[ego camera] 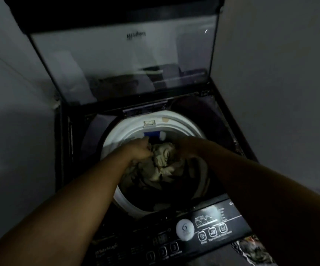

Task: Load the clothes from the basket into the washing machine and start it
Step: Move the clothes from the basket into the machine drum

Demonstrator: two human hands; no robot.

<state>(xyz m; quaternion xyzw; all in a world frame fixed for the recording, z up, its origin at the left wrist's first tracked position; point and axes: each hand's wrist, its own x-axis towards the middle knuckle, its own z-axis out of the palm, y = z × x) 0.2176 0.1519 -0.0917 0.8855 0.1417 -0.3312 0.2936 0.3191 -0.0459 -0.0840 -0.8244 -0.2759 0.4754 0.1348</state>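
Your left hand bunches beige garment over washing machine drum, near far rim. Right hand meets it on opposite side, grip too dark to tell. Garment trails from hands toward front edge. Control panel lies under right arm, so that hand is likely nearer.

Both arms are reaching into the white-rimmed drum of the washing machine, whose lid is standing raised. The left hand is gripping a crumpled beige garment; the right hand is touching its other side (fingers lost in shadow).
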